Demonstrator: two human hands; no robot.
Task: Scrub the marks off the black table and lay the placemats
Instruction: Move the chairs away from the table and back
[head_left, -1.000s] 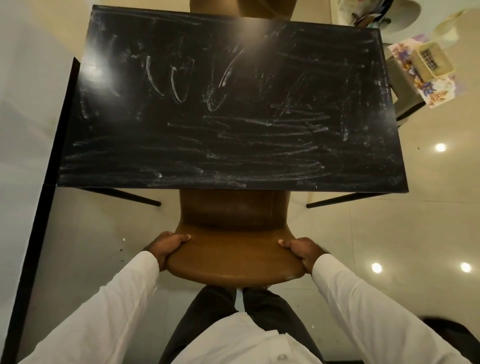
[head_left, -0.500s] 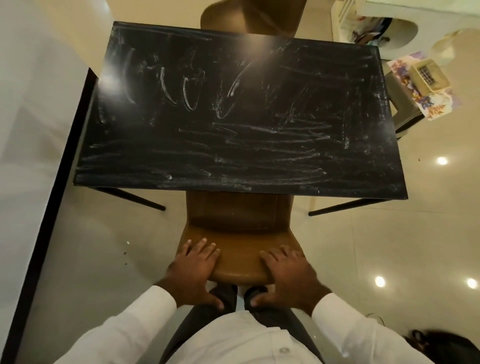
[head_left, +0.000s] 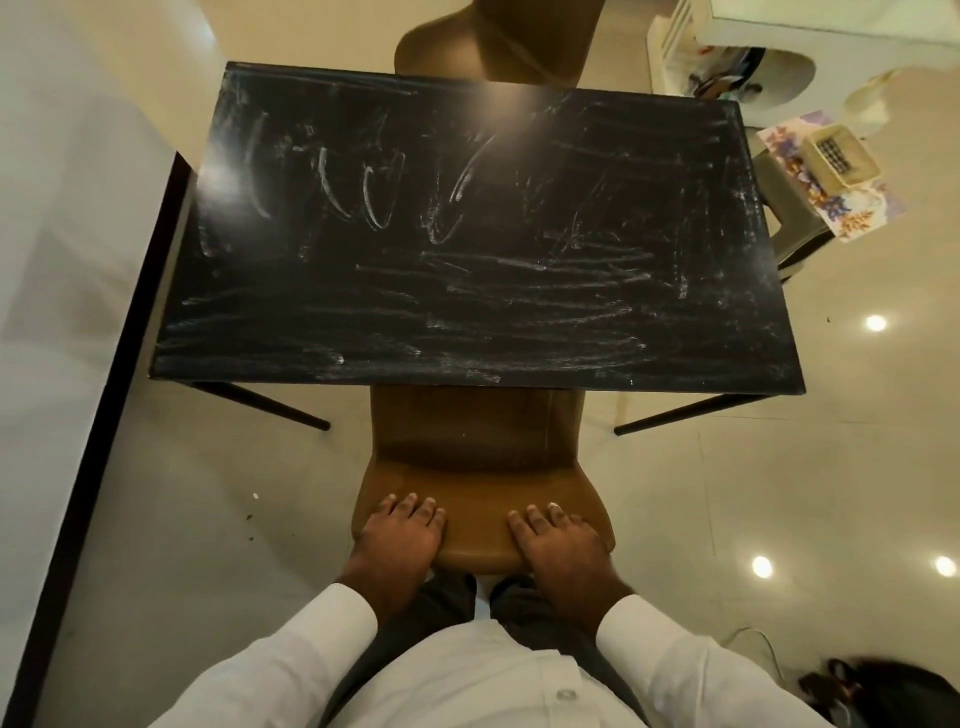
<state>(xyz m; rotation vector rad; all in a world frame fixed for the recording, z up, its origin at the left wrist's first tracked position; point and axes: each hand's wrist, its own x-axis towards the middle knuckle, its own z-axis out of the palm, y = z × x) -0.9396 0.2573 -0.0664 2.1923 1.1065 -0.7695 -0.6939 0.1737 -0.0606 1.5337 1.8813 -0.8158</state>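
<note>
Both hands moved from the brown chair's sides onto its back edge. Left hand and right hand lie flat, fingers extended, gripping nothing. One black rectangular chalk-marked surface ahead, long axis left-right. Two patterned placemats right, on a grey stool.

The person wears a white long-sleeved shirt with a small button on its front; plain cuffs end just behind the bare left hand and right hand, with dark grey trousers below
</note>
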